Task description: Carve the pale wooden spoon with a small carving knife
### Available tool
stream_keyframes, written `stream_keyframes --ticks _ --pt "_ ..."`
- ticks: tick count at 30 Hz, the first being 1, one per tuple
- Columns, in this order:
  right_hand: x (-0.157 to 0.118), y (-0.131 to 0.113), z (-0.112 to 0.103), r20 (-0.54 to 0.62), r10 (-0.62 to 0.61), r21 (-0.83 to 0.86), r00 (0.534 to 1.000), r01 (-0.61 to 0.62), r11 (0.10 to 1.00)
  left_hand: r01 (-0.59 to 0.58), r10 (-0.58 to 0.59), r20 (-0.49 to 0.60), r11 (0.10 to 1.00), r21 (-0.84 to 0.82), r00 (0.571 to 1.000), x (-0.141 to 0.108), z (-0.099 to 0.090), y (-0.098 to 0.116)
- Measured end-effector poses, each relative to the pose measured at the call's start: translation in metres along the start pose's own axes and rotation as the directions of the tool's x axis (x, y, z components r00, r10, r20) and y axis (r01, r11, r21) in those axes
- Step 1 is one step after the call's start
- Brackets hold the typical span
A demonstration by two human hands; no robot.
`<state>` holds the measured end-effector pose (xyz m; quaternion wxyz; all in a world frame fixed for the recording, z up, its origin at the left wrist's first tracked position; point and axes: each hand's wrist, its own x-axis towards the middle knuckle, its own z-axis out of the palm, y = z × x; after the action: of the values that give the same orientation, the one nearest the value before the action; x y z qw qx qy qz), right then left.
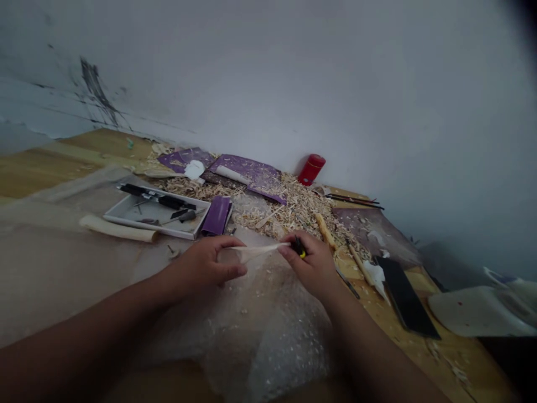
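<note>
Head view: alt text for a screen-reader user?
The left hand and right hand hold a thin pale wooden strip over bubble wrap, the right also gripping a yellow-and-black tool handle. Behind lie wood shavings, purple sandpaper, a white tool tray and a red canister.

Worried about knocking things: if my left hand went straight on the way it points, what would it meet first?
The pale strip at the left hand, then likely the right hand; depth is unclear.

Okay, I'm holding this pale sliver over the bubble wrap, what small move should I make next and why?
Probably steady the pale tapered sliver in your left hand first: it looks thin, and it spans the gap to your right hand, which also grips a yellow-and-black tool above the bubble wrap.
</note>
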<state>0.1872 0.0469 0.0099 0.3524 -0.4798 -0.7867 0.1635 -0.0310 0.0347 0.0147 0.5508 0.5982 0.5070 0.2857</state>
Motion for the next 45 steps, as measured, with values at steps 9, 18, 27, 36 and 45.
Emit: stream_keyframes --ticks 9,18,27,36,45 --pt "-0.01 -0.027 0.022 0.108 -0.017 -0.066 0.994 0.024 0.998 -0.061 0.042 -0.046 0.823 -0.564 0.998 0.002 0.016 -0.01" --pt "-0.012 -0.029 0.022 0.227 -0.151 -0.014 0.962 0.158 0.987 -0.038 0.07 0.031 0.802 -0.596 0.997 -0.002 0.02 -0.011" --pt "-0.009 -0.017 0.019 0.275 -0.194 -0.103 0.942 0.229 0.968 0.077 0.041 0.168 0.768 -0.636 0.985 -0.009 0.026 -0.008" --pt "-0.008 -0.022 0.025 0.305 -0.172 -0.287 0.937 0.263 0.921 0.15 -0.025 0.196 0.736 -0.661 0.98 -0.014 0.032 -0.01" --pt "-0.01 -0.028 0.025 0.199 -0.195 -0.451 0.96 0.267 0.852 0.176 -0.023 0.208 0.626 -0.76 0.978 -0.019 0.037 -0.002"
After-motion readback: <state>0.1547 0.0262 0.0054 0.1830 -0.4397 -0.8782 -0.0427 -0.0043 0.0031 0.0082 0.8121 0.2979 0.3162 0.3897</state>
